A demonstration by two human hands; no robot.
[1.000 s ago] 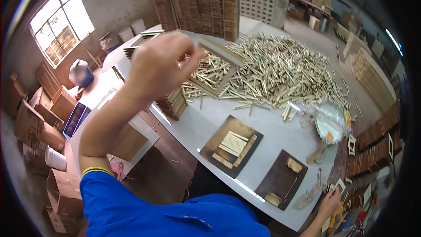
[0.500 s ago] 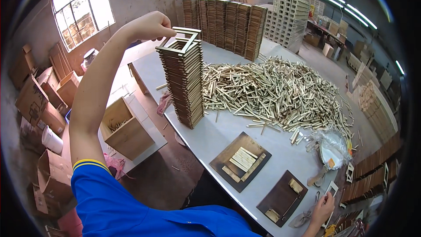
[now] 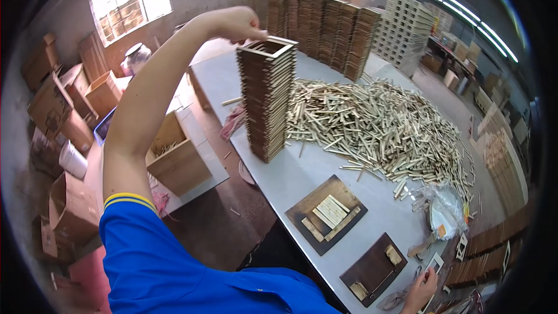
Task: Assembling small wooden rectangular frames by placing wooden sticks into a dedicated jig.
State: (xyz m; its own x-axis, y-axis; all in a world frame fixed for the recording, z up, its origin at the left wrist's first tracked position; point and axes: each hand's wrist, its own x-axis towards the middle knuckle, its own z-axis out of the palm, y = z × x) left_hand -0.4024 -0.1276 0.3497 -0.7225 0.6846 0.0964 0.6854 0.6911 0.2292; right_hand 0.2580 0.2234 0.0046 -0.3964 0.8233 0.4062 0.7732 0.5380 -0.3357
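Observation:
A tall stack of small wooden frames [image 3: 268, 104] stands on the table at the left. My left hand [image 3: 241, 24] is at its top, fingers closed on the back corner of the uppermost wooden frame [image 3: 281, 50], which lies flat on the stack. Low at the right, my right hand [image 3: 422, 292] grips another small wooden frame [image 3: 435, 263] near the table's edge. Beside it lies a dark board [image 3: 372, 270] with two small blocks on it. A second board [image 3: 308, 204] carries several pale sticks [image 3: 332, 211] side by side, bordered by wooden strips.
A wide heap of loose wooden sticks [image 3: 372, 128] covers the table's middle. Behind it stand tall frame stacks [image 3: 319, 26]. A plastic-wrapped white container [image 3: 443, 215] and a brush [image 3: 421, 248] lie at the right. An open wooden box [image 3: 180, 166] stands at the left.
The frame in my left hand has come down from a tilted, skewed position to lie flush on the stack. The view has shifted slightly; my right hand still holds its frame.

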